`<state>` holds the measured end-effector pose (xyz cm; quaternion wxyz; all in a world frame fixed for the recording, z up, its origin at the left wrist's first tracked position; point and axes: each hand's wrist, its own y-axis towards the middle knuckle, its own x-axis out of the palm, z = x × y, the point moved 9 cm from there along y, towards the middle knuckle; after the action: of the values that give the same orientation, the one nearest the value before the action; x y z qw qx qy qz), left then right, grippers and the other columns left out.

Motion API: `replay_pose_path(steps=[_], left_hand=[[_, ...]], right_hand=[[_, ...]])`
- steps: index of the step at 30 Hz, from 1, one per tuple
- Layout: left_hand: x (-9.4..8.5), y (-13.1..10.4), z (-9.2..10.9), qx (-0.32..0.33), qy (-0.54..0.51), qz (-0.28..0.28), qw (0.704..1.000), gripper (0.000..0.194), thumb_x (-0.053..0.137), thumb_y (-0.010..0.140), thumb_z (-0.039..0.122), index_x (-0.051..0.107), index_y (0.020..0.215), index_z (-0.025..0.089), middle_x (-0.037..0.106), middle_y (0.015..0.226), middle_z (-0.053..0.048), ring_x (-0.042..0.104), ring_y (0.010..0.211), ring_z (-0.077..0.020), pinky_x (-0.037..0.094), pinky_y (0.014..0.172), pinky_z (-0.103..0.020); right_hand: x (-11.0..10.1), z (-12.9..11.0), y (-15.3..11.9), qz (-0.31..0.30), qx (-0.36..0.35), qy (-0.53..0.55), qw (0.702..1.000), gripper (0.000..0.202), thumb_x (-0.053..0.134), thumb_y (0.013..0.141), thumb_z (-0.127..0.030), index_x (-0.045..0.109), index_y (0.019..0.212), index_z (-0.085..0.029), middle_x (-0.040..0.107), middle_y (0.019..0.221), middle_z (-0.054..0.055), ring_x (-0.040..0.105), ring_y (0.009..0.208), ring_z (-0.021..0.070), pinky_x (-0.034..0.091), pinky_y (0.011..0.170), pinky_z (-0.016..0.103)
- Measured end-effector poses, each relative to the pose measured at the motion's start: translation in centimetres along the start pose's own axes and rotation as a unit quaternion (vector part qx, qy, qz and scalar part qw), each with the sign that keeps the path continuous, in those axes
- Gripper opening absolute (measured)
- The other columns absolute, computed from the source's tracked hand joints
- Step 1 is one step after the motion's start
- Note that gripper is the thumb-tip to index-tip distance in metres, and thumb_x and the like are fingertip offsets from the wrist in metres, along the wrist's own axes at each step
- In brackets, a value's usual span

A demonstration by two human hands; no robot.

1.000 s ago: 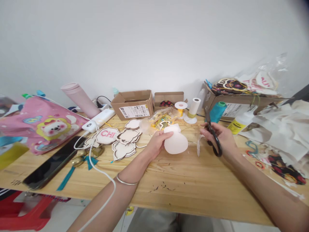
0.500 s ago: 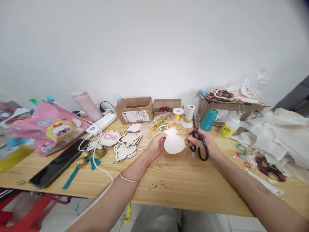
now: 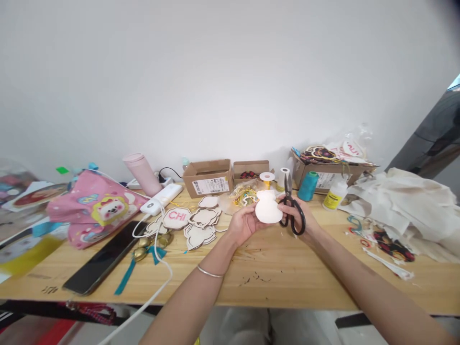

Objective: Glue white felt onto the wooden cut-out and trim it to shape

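Observation:
A white, gourd-shaped cutout (image 3: 269, 211) is held over the tabletop by my left hand (image 3: 245, 224), whose fingers grip its left edge and reach underneath. My right hand (image 3: 304, 215) is closed around black-handled scissors (image 3: 299, 221), blades pointing up and away from me. The fingertips of that hand meet the right edge of the cutout. Just behind lies a clear bag of yellow cord (image 3: 246, 195). Left of my hands, cloud-shaped pieces (image 3: 201, 235) lie in a loose pile beside a patch lettered "CHI" (image 3: 177, 217).
Cardboard boxes (image 3: 208, 179) line the wall, with a teal thread cone (image 3: 308, 186) and a glue bottle (image 3: 335, 194) at right. White fabric (image 3: 406, 211) and scraps lie far right. Leftward are a phone (image 3: 104, 258), a power bank (image 3: 161, 199) with white cable, and a pink bag (image 3: 93, 206).
My left palm has turned upward beneath the cutout. My right fingers, with the scissors still in hand, have come in against the cutout's right edge. The camera view has shifted.

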<state>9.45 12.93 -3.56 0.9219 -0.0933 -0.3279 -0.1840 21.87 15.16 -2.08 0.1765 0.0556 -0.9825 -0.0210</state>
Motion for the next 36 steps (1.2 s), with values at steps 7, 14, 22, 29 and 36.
replay_pose_path(steps=[7,14,22,29,36], left_hand=[[0.4,0.2,0.1,0.059,0.076,0.016,0.995,0.041,0.072,0.061,0.020,0.060,0.099,0.013,0.065,0.102,-0.011,0.062,0.087,-0.0205,0.048,0.080,-0.033],[-1.3,0.4,2.1,0.127,0.153,0.150,0.969,0.045,0.078,0.049,0.033,0.061,0.085,0.012,0.069,0.079,-0.005,0.063,0.072,-0.0175,0.049,0.068,-0.029],[-2.0,0.2,2.7,0.098,0.200,0.171,0.960,0.042,0.076,0.049,0.038,0.066,0.078,0.009,0.068,0.069,-0.006,0.060,0.059,-0.0152,0.047,0.060,-0.027],[-0.6,0.1,2.3,0.065,0.277,0.120,0.951,0.039,0.073,0.054,0.040,0.065,0.077,0.010,0.065,0.066,-0.003,0.056,0.057,-0.0131,0.043,0.054,-0.024],[0.5,0.3,2.0,0.105,0.398,0.047,0.910,0.033,0.060,0.072,0.037,0.063,0.094,0.013,0.065,0.086,-0.005,0.057,0.073,-0.0152,0.044,0.064,-0.023]], right_hand=[[-0.6,0.4,-0.6,0.041,-0.027,0.010,0.999,0.039,0.075,0.055,-0.029,0.053,0.085,-0.019,0.054,0.062,-0.006,0.048,0.049,0.0063,0.040,0.045,0.019],[-0.9,-0.2,-0.3,0.024,-0.097,-0.072,0.992,0.036,0.068,0.064,-0.040,0.050,0.087,-0.019,0.045,0.053,-0.007,0.043,0.045,0.0079,0.038,0.044,0.022],[-3.8,-2.3,0.3,0.050,-0.128,-0.166,0.976,0.036,0.071,0.057,-0.041,0.055,0.083,-0.021,0.046,0.060,-0.005,0.042,0.053,0.0090,0.036,0.049,0.022],[-0.6,-4.3,-0.9,-0.076,-0.226,-0.455,0.858,0.033,0.066,0.064,-0.044,0.062,0.084,-0.017,0.058,0.071,0.003,0.050,0.063,0.0151,0.040,0.058,0.027],[0.5,-3.4,-1.4,-0.113,-0.249,-0.586,0.763,0.034,0.059,0.070,-0.049,0.064,0.085,-0.018,0.056,0.066,0.004,0.048,0.057,0.0136,0.036,0.051,0.024]])
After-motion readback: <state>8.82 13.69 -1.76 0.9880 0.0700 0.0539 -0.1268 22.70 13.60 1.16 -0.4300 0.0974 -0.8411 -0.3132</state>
